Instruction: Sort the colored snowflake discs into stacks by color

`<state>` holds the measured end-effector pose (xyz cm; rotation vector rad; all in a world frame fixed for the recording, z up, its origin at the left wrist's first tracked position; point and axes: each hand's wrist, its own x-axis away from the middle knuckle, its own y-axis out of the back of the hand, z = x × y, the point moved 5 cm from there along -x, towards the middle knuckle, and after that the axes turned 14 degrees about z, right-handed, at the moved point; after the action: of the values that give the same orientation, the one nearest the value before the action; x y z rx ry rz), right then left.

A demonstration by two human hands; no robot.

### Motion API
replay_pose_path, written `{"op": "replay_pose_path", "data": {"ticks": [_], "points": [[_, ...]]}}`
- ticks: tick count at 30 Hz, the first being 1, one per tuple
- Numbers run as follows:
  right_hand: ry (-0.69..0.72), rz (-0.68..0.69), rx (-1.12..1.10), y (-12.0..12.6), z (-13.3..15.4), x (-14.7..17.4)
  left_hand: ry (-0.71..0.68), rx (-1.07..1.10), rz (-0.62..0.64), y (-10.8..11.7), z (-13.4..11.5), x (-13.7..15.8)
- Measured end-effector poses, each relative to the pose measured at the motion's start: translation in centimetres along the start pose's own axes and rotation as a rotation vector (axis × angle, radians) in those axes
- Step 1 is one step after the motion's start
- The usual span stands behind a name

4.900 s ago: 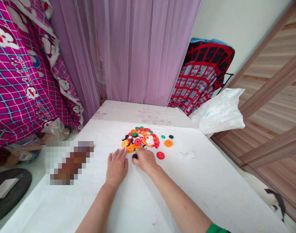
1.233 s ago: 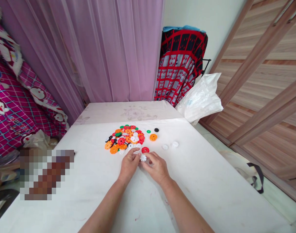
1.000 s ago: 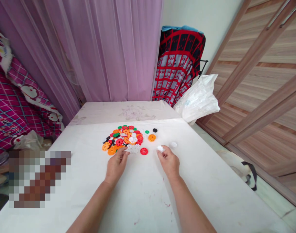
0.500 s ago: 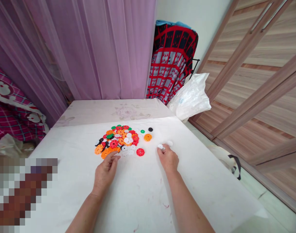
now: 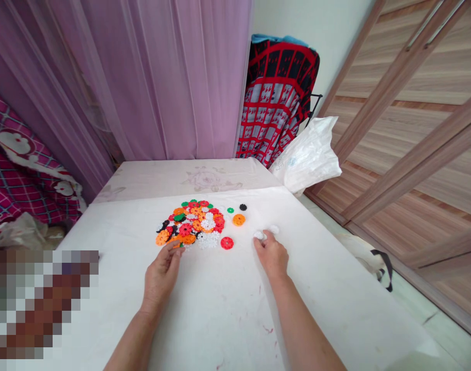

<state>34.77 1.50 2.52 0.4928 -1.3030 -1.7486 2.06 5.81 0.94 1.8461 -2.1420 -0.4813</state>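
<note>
My right hand [image 5: 274, 255] pinches a white snowflake disc [image 5: 258, 235] between thumb and index finger, low over the cloth. Just beyond its knuckles lies another white disc [image 5: 274, 228]. My left hand [image 5: 161, 273] is at the near edge of a pile of snowflake discs [image 5: 196, 225] in red, orange, white, green and black. Its thumb and fingertips are slightly apart beside an orange disc [image 5: 188, 239], and I see nothing clearly held there. Between the hands rests a red disc [image 5: 227, 243], with an orange disc [image 5: 239, 220] behind it.
A small green disc [image 5: 230, 210] and a black disc [image 5: 243, 207] lie right of the pile. White cloth [image 5: 220, 299] covers the table. A white plastic bag [image 5: 308, 154] stands past the far right corner, near the wooden wardrobe [image 5: 405, 118]. Purple curtains [image 5: 173, 77] hang behind.
The left hand has shifted slightly left and back along the pile's near edge. My right hand stays nearly in place with the white disc, which now shows at a different tilt.
</note>
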Motion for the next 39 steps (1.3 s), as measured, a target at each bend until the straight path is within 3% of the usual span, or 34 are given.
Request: {"op": "replay_pose_path", "data": {"ticks": [3, 8, 11, 18, 27, 32, 35, 39], "points": [[0.095, -0.081, -0.088, -0.3, 0.4, 0.4, 0.001, 0.031, -0.038, 0.9, 0.2, 0.3], [0.666, -0.212, -0.071, -1.1, 6.1, 3.6, 0.02, 0.048, -0.051, 1.2, 0.3, 0.5], [0.778, -0.167, 0.021, -2.0, 9.2, 4.9, 0.026, 0.04, -0.049, 1.1, 0.5, 0.4], [0.689, -0.064, 0.169, -3.4, 11.6, 4.7, 0.028, 0.018, -0.028, 0.9, 0.7, 0.3], [0.684, -0.088, 0.047, -3.9, 11.7, 4.3, 0.014, -0.028, -0.038, 1.0, 0.2, 0.4], [0.645, -0.268, -0.131, -1.3, 7.5, 3.2, 0.015, -0.033, -0.032, 1.1, 0.1, 0.5], [0.439, -0.341, -0.244, 0.5, 2.8, 1.7, 0.015, -0.051, -0.034, 1.1, 0.0, 0.6], [0.189, -0.282, -0.242, 1.2, -1.2, 0.3, 0.04, -0.083, -0.032, 1.1, 0.2, 0.5]]}}
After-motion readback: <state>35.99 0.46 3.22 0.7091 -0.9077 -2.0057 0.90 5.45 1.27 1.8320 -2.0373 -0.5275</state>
